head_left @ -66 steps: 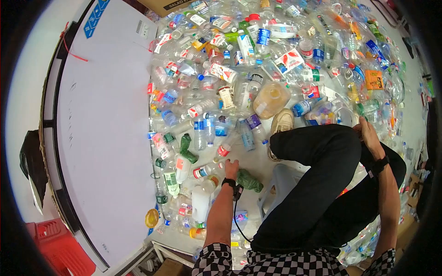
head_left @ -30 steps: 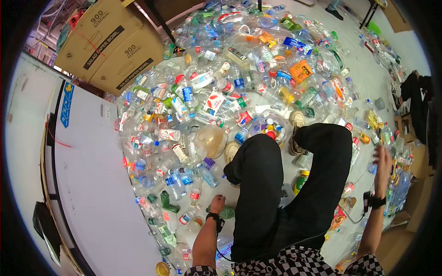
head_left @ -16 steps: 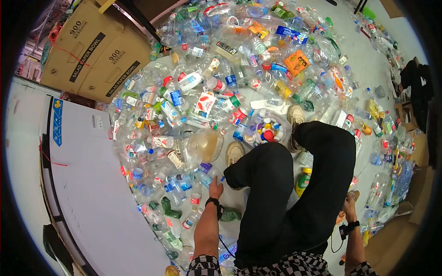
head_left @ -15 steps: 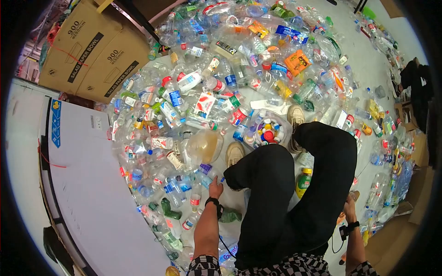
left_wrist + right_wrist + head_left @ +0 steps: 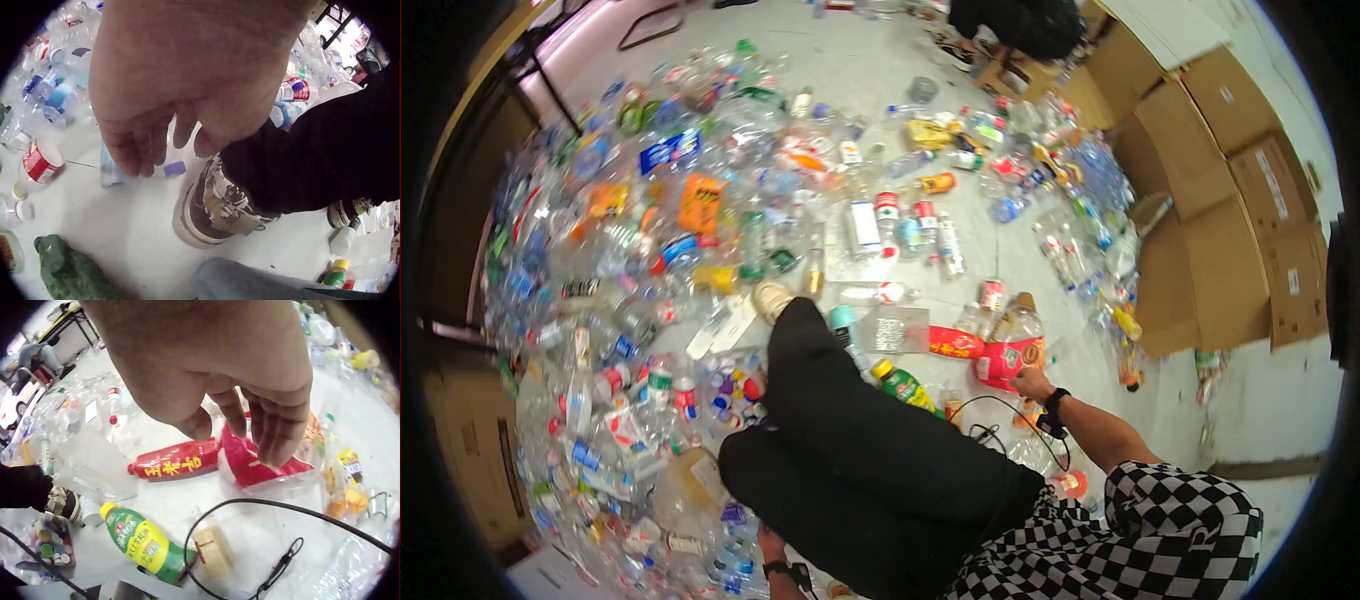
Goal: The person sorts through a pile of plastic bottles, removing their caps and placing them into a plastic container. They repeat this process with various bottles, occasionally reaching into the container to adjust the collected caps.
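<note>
My right hand (image 5: 1032,385) reaches down at a large clear bottle with a red label (image 5: 997,364). In the right wrist view the fingers of the right hand (image 5: 219,381) hang spread over that red label (image 5: 244,464); whether they press on it I cannot tell. A red bottle (image 5: 178,460) lies just left of it, and a green bottle with a yellow cap (image 5: 144,540) lies nearer. My left hand (image 5: 771,546) is low beside the bent leg. In the left wrist view the left hand (image 5: 194,75) has loosely bent fingers above a clear bottle's purple cap (image 5: 175,169), partly hidden behind them.
Many plastic bottles (image 5: 625,265) cover the floor at left. A tub of coloured caps (image 5: 735,392) is near the knee. Cardboard boxes (image 5: 1230,270) line the right side, and a person in dark clothes (image 5: 1025,25) is at the back. A black cable (image 5: 250,501) loops by the right hand.
The head view has swung right. My right hand has moved from beside the right leg to the red-labelled bottle. The left hand remains low near the shoe.
</note>
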The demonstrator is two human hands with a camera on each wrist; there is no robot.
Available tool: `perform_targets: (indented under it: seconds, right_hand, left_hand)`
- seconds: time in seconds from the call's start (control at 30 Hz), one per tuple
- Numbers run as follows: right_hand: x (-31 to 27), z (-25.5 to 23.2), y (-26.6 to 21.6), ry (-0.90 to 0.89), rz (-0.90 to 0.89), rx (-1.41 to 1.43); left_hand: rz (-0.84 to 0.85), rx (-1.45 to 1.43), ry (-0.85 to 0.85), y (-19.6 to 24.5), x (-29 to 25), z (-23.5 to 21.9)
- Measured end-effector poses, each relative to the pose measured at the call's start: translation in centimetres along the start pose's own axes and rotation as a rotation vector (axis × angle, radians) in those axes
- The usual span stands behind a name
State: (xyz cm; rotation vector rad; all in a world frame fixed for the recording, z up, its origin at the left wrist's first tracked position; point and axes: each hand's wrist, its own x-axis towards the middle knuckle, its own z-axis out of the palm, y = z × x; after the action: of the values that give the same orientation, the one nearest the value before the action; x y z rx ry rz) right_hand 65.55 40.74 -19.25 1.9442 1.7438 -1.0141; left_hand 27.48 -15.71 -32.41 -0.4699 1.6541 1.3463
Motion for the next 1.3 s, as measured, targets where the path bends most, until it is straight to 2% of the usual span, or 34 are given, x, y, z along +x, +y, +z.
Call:
perform_targets:
  seconds: [0.07, 0.13, 0.17, 0.2, 0.23, 0.27, 0.33, 0.4, 0.5, 0.57, 0.63, 0.67, 0.7, 0.77, 0.83, 0.9, 1.07, 1.13, 1.17, 1.23, 1.27, 1.3]
  right_hand:
    - [0.8, 1.0, 4.7, -0.009, 0.082, 0.046]
    - [0.4, 1.4, 8.2, -0.076, 0.217, 0.107]
    - [0.2, 1.9, 10.2, -0.072, 0.237, 0.135]
    - [-0.1, 2.6, 12.0, -0.098, 0.351, 0.185]
    - [-0.3, 3.1, 13.5, -0.127, 0.462, 0.234]
    - [-2.3, 2.7, 12.7, -0.084, 0.48, 0.317]
    - [-2.9, 3.7, 14.9, -0.112, 0.539, 0.36]
    - [-1.9, 7.3, 19.6, -0.13, 0.648, 0.38]
    - [-3.5, 8.4, 20.6, -0.242, 0.626, 0.432]
    - [-3.9, 8.9, 21.2, -0.227, 0.618, 0.454]
    - [-3.6, 8.6, 20.2, 0.014, 0.561, 0.372]
    - [-0.1, 12.7, 23.6, 0.307, 0.46, 0.186]
    - [0.2, 11.8, 21.9, 0.302, 0.451, 0.194]
    - [0.7, 7.6, 16.0, 0.507, 0.277, 0.214]
    - [3.1, 5.3, 11.8, 0.537, 0.103, 0.264]
    - [5.5, 2.8, 6.5, 0.53, -0.043, 0.298]
    - [12.6, -0.7, -5.8, 0.45, -0.221, 0.335]
    - [16.0, -0.6, -9.2, 0.394, -0.369, 0.171]
    - [17.6, -0.7, -10.7, 0.377, -0.389, 0.158]
    - [20.6, -0.7, -13.6, 0.241, -0.32, -0.043]
    - [21.0, -1.5, -15.1, 0.148, -0.277, -0.013]
    - [21.9, -1.3, -16.0, 0.169, -0.28, 0.032]
  left_hand:
    - [0.011, 0.062, -0.029, 2.4, -0.7, 1.2]
    - [0.032, 0.123, -0.048, 11.1, -4.0, 9.1]
    - [0.042, 0.153, -0.058, 9.4, -3.6, 7.4]
    - [0.051, 0.181, -0.067, 8.5, -2.9, 5.5]
    - [0.062, 0.207, -0.074, 9.0, -2.8, 5.7]
    - [0.075, 0.232, -0.079, 9.7, -2.7, 5.9]
    - [0.101, 0.277, -0.081, 11.1, -2.8, 6.2]
    - [0.122, 0.321, -0.078, 12.8, -3.6, 6.6]
    - [0.146, 0.383, -0.079, 15.0, -4.3, 7.6]
    - [0.168, 0.412, -0.075, 16.4, -4.7, 8.2]
    - [0.2, 0.426, -0.056, 17.9, -5.2, 8.4]
    - [0.218, 0.43, -0.043, 18.9, -5.5, 8.5]
    - [0.237, 0.431, -0.029, 19.8, -5.6, 8.5]
    - [0.277, 0.428, 0.002, 21.4, -5.8, 8.2]
    - [0.318, 0.418, 0.037, 23.1, -6.0, 7.8]
    - [0.351, 0.405, 0.074, 24.5, -6.1, 7.2]
    - [0.4, 0.35, 0.169, 26.2, -5.9, 5.7]
    - [0.401, 0.325, 0.221, 26.1, -6.2, 4.6]
    - [0.402, 0.31, 0.253, 25.9, -6.4, 3.9]
    - [0.403, 0.278, 0.325, 25.6, -6.9, 2.4]
    - [0.402, 0.262, 0.362, 25.3, -7.1, 1.7]
    - [0.397, 0.245, 0.4, 24.8, -7.3, 1.0]
